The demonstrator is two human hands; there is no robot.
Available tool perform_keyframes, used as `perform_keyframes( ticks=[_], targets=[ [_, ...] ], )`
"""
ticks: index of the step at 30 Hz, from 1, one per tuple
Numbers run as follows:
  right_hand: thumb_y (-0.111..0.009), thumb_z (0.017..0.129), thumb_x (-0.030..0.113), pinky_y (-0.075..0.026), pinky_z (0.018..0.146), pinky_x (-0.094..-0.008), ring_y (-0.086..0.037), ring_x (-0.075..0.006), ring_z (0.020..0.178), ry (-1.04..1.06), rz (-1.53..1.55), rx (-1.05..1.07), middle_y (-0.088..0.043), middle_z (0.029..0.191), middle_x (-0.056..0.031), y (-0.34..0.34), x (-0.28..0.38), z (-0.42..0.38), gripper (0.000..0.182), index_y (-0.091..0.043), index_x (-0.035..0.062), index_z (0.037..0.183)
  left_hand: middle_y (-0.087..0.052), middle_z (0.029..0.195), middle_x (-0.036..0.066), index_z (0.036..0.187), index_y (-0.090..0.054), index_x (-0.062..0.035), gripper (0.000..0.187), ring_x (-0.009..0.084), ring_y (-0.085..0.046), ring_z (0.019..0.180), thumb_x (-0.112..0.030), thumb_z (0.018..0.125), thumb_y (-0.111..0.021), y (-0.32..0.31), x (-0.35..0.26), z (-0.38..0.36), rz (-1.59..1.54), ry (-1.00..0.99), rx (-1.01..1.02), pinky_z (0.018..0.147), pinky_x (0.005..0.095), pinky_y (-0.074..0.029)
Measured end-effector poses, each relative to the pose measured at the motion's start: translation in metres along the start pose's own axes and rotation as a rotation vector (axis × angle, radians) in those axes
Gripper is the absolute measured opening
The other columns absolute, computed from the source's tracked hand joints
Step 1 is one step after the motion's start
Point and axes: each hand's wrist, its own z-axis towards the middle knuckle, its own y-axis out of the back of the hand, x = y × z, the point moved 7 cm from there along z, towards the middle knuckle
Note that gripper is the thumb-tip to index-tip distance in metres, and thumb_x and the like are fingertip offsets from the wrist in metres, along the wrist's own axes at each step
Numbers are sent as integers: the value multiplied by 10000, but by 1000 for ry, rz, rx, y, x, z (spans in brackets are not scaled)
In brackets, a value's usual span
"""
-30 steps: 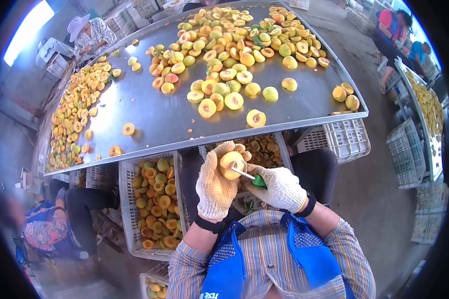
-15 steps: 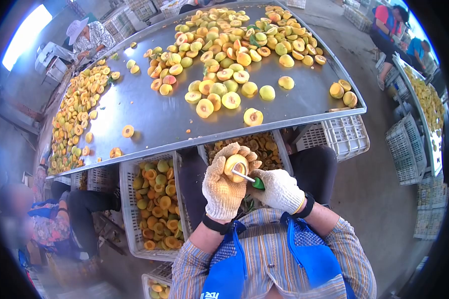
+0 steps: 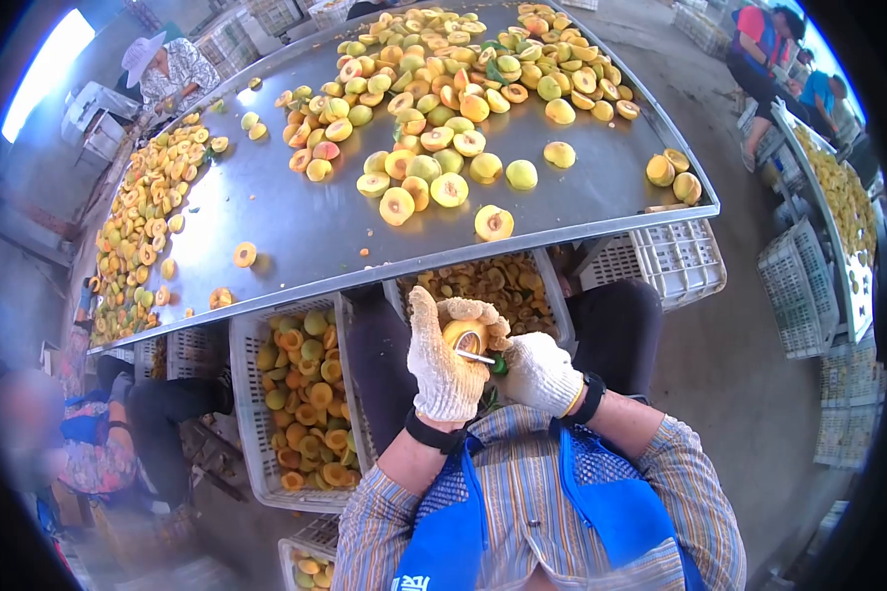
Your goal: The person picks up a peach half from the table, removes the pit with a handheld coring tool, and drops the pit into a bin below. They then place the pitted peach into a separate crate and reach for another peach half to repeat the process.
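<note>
My left hand (image 3: 442, 366), in a cream knitted glove, holds a halved yellow fruit (image 3: 465, 338) with the cut side towards my right hand. Its thumb points up, and the other fingers curl behind the fruit. My right hand (image 3: 540, 374), gloved too, is closed round the green handle (image 3: 499, 365) of a small tool. The metal shaft (image 3: 475, 357) of that tool reaches the middle of the cut face. Both hands are above my lap, just below the near edge of the metal table (image 3: 365, 278).
Many fruit halves (image 3: 448, 189) lie on the table. Below it are a crate of fruit halves (image 3: 246, 414), another crate between my knees (image 3: 562, 313) and a white crate at right (image 3: 675, 266). A person (image 3: 99, 443) sits at left; another (image 3: 172, 74) is behind the table.
My left thumb has lifted away from the fruit and now points up. My right hand has turned slightly and shifted, with the tool still in it. The view has moved slightly.
</note>
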Motion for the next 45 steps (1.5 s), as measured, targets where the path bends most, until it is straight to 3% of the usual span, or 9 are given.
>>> perform_keyframes(
  ticks=[12, 22, 26, 30, 35, 38, 40, 42, 45],
  targets=[
    [-766, 785, 372, -569, 627, -431, -693, -331, 680, 30, 42, 106, -696, 762, -141, -14, -6, -4, 346, -698, 67, 933, -675, 801, 169, 857, -670, -33, 622, 317, -654, 734, -598, 1010, -460, 6, 9, -4, 33, -23, -78, 647, 415, -539],
    [-725, 859, 343, -577, 716, -402, -703, -320, 819, 366, 530, 112, -714, 937, -160, -28, 3, 0, 330, -685, 86, 1062, -611, 663, 193, 714, -635, -88, 673, 373, -600, 574, -632, 1014, -376, -10, 4, 4, -90, 114, 172, 526, 439, -493],
    [-751, 854, 270, -572, 720, -359, -704, -255, 844, 408, 301, 140, -716, 979, -135, -22, 8, -5, 332, -676, 59, 1099, -567, 590, 195, 652, -589, -91, 709, 374, -566, 510, -596, 1047, -287, -9, 7, 7, 17, 104, 267, 491, 432, -471],
    [-813, 794, 138, -510, 579, -266, -614, -93, 618, 3, 1061, 803, -687, 816, -28, -30, 19, -24, 320, -712, 13, 1071, -520, 550, 175, 578, -495, -103, 740, 356, -534, 480, -610, 1048, -230, -32, 9, 5, -224, 161, 610, 479, 441, -458],
    [-780, 820, 238, -504, 565, -279, -624, -115, 585, -1, 949, 635, -700, 744, -41, -19, 13, -8, 309, -748, 19, 1035, -658, 841, 124, 876, -661, -74, 630, 334, -644, 760, -626, 1008, -389, 40, -26, 28, -221, 26, -44, 653, 419, -545],
    [-688, 852, 394, -557, 681, -393, -719, -285, 737, -327, 243, 366, -731, 831, -141, 2, -33, 18, 375, -722, 56, 1010, -677, 886, 144, 967, -696, -51, 658, 334, -653, 784, -632, 1006, -389, 96, -85, 19, 87, -240, -114, 694, 430, -559],
    [-662, 854, 413, -553, 729, -431, -710, -331, 808, -273, 157, 286, -726, 872, -166, -3, -57, 20, 383, -709, 68, 1013, -689, 984, 176, 1055, -691, -22, 575, 368, -663, 870, -560, 999, -495, 140, -139, -3, 612, -445, -511, 776, 459, -557],
    [-643, 856, 412, -543, 799, -482, -691, -386, 904, -279, 104, 244, -721, 917, -188, 11, -60, 20, 384, -691, 86, 1053, -689, 1036, 189, 1168, -643, -3, 444, 360, -668, 913, -381, 938, -680, 80, -174, -32, 2087, -1207, -848, 814, 456, -560],
    [-651, 867, 375, -549, 794, -467, -703, -367, 883, -179, 92, 244, -727, 911, -176, 7, -52, 23, 347, -688, 81, 1046, -652, 1169, 191, 1241, -578, -1, 509, 373, -644, 1011, -311, 873, -741, 27, -148, 11, 1997, -1265, -432, 892, 482, -529]
  ],
)
